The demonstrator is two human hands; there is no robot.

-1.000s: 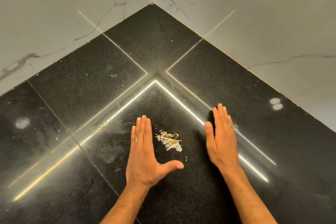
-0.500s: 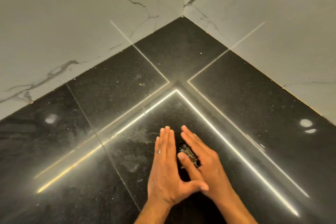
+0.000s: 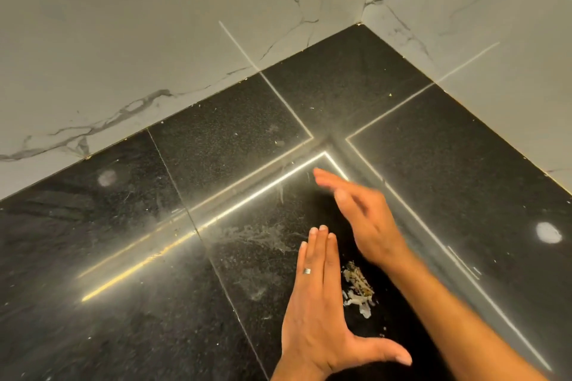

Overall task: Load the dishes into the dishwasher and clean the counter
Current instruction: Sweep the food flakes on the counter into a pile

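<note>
Both hands open, gripping nothing: left hand (image 3: 318,297) flat on the black counter (image 3: 123,303), fingers straight and together, thumb splayed to the right, a ring (image 3: 307,271) on one finger. Right hand (image 3: 362,216) stretched toward the corner beyond it, fingers extended and motion-blurred, apparently just off the surface. Small heap of pale crumbs (image 3: 359,291) lying between the two, just beside the left index finger. White marble-veined walls (image 3: 154,25) meeting behind; dried smears (image 3: 257,235) left of the fingertips.
</note>
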